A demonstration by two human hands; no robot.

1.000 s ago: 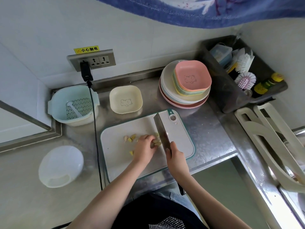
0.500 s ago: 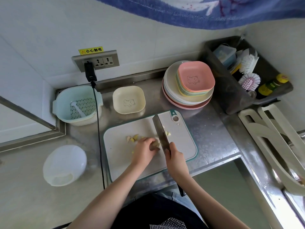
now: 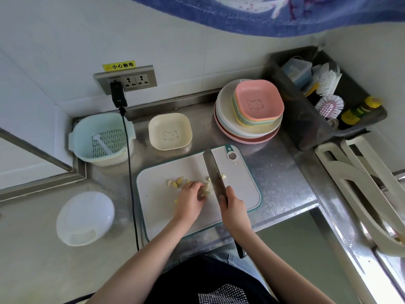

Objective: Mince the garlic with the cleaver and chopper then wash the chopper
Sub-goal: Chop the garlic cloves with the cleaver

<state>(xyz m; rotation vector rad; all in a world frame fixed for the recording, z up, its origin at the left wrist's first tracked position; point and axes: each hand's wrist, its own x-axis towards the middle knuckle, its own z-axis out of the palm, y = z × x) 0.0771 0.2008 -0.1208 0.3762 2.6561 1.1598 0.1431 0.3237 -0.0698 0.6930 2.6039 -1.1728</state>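
Steadying garlic pieces (image 3: 206, 189) on the cutting board (image 3: 157, 207), left hand (image 3: 189, 201) pinches them with curled fingertips. Right hand (image 3: 233, 208) clenches the cleaver (image 3: 213, 174), edge down just beside. Risk: fingertips so near the blade get nicked if a piece slips.

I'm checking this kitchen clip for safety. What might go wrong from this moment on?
1. The left hand holds garlic right beside the cleaver blade; a slip may nick the fingers.
2. The right hand grips the cleaver close to the blade, so it may slide forward.
3. Loose garlic pieces lie scattered on the cutting board; chopping might flick them onto the counter.
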